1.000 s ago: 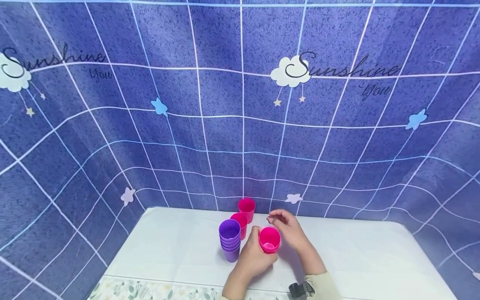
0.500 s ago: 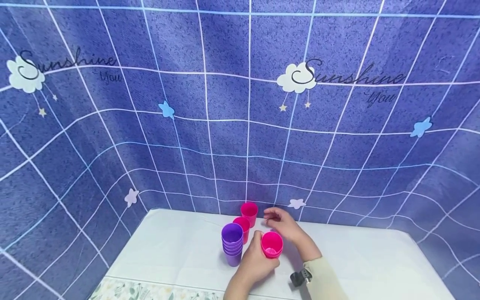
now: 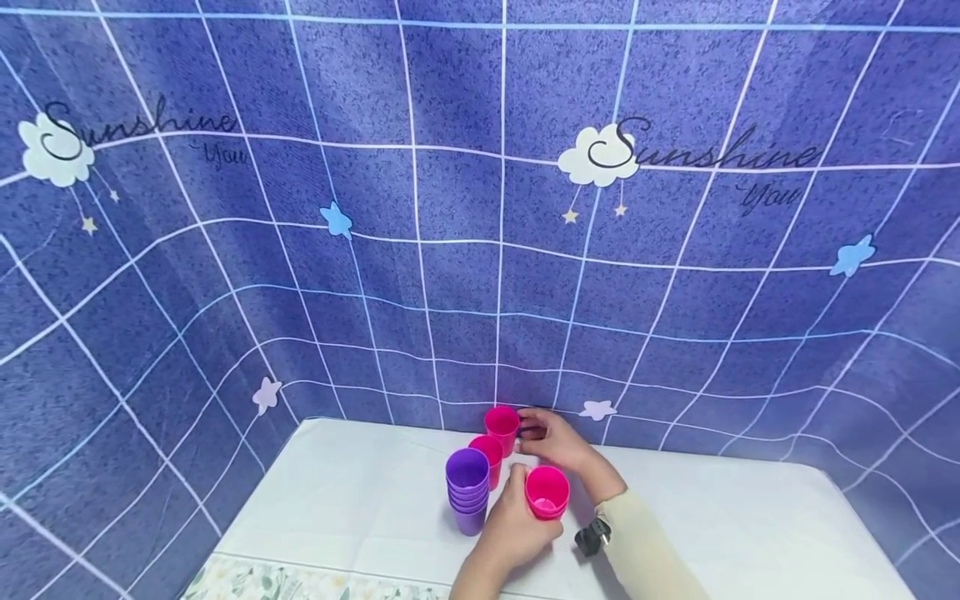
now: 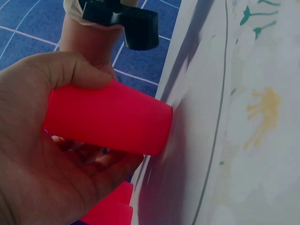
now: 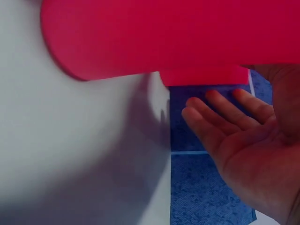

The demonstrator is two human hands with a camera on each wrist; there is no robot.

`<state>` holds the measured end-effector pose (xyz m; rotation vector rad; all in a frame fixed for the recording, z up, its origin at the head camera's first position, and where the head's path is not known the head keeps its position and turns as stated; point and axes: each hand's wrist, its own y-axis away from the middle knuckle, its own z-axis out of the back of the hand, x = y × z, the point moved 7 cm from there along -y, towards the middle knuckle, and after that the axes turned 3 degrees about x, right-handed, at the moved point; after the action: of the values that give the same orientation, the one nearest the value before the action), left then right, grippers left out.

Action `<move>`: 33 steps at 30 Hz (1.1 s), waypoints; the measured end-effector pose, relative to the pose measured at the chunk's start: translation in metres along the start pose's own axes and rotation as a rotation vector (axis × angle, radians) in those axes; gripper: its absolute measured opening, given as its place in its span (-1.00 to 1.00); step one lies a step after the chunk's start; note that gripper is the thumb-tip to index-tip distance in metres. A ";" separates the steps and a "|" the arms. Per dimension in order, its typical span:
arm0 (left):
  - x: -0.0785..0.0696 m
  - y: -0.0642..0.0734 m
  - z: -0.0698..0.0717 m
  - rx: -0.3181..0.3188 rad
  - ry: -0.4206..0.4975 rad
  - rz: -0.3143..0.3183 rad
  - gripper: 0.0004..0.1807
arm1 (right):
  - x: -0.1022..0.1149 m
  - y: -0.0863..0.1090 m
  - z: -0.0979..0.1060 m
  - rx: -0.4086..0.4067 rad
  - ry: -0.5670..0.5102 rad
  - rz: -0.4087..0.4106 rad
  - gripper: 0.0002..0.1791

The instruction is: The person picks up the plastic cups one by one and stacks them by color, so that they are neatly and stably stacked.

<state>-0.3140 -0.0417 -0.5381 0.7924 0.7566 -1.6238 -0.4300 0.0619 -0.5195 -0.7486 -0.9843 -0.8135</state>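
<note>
My left hand (image 3: 517, 527) grips a small nest of pink cups (image 3: 547, 490) with their mouths up; thumb and fingers wrap the wall, as the left wrist view of the pink cup (image 4: 108, 117) shows. Beyond it, my right hand (image 3: 557, 442) reaches to the far pink cup (image 3: 502, 423), its fingertips right at that cup's right side. In the right wrist view the fingers (image 5: 220, 117) are extended and apart, below the far cup (image 5: 206, 78). Another pink cup (image 3: 491, 451) stands nearer, partly behind a stack of purple cups (image 3: 468, 475) left of my left hand.
A white table (image 3: 360, 492) carries the cups, with a floral strip (image 3: 300, 579) along its front. Behind it hangs a blue gridded curtain (image 3: 420, 275). A black device (image 3: 593, 537) sits on my right wrist, close to the held cups.
My right hand has moved left and away from me, up to the far pink cup. The left hand keeps its grip on the pink cups. The view has shifted slightly.
</note>
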 end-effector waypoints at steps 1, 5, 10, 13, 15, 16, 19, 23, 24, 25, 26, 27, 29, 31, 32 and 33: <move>0.000 0.000 0.000 0.001 -0.001 0.003 -0.15 | -0.001 -0.001 -0.001 0.006 -0.011 0.007 -0.27; -0.001 0.002 -0.001 0.006 0.008 0.004 -0.16 | -0.004 -0.004 -0.004 0.006 -0.036 0.011 -0.17; -0.004 0.002 -0.001 0.012 0.020 -0.005 -0.18 | -0.006 -0.007 -0.006 -0.016 -0.038 0.008 -0.18; -0.005 0.001 -0.001 0.016 0.025 -0.012 -0.18 | -0.005 -0.010 -0.007 -0.043 -0.006 0.005 -0.17; -0.005 0.001 0.000 0.014 0.024 -0.017 -0.19 | -0.004 -0.011 -0.007 -0.058 0.022 0.002 -0.16; -0.005 0.001 0.000 0.012 0.022 -0.019 -0.19 | -0.004 -0.012 -0.008 -0.062 0.025 -0.002 -0.15; -0.006 0.002 0.002 0.006 0.020 -0.023 -0.20 | -0.004 -0.013 -0.011 -0.069 0.044 -0.003 -0.15; -0.007 0.004 0.003 0.008 0.031 -0.030 -0.22 | -0.006 -0.014 -0.014 -0.087 0.032 -0.015 -0.13; -0.007 0.004 0.003 0.010 0.035 -0.033 -0.22 | -0.006 -0.014 -0.015 -0.093 0.026 -0.015 -0.13; -0.007 0.005 0.003 0.010 0.037 -0.036 -0.23 | -0.006 -0.013 -0.015 -0.100 0.022 -0.017 -0.13; -0.008 0.005 0.003 0.010 0.038 -0.038 -0.23 | -0.006 -0.013 -0.016 -0.102 0.017 -0.012 -0.13; -0.008 0.005 0.003 0.010 0.039 -0.041 -0.24 | -0.006 -0.013 -0.017 -0.106 0.020 -0.012 -0.14; -0.008 0.006 0.003 0.009 0.038 -0.042 -0.24 | -0.005 -0.012 -0.018 -0.110 0.027 -0.001 -0.18; -0.007 0.006 0.003 0.010 0.037 -0.040 -0.24 | -0.006 -0.011 -0.019 -0.111 0.030 -0.001 -0.22; -0.006 0.007 0.002 0.011 0.036 -0.038 -0.23 | -0.006 -0.011 -0.019 -0.111 0.026 -0.002 -0.24; -0.006 0.007 0.002 0.012 0.035 -0.037 -0.23 | -0.006 -0.010 -0.019 -0.113 0.020 -0.003 -0.26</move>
<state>-0.3068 -0.0414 -0.5327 0.8216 0.7913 -1.6523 -0.4328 0.0426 -0.5307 -0.8343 -0.9273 -0.8834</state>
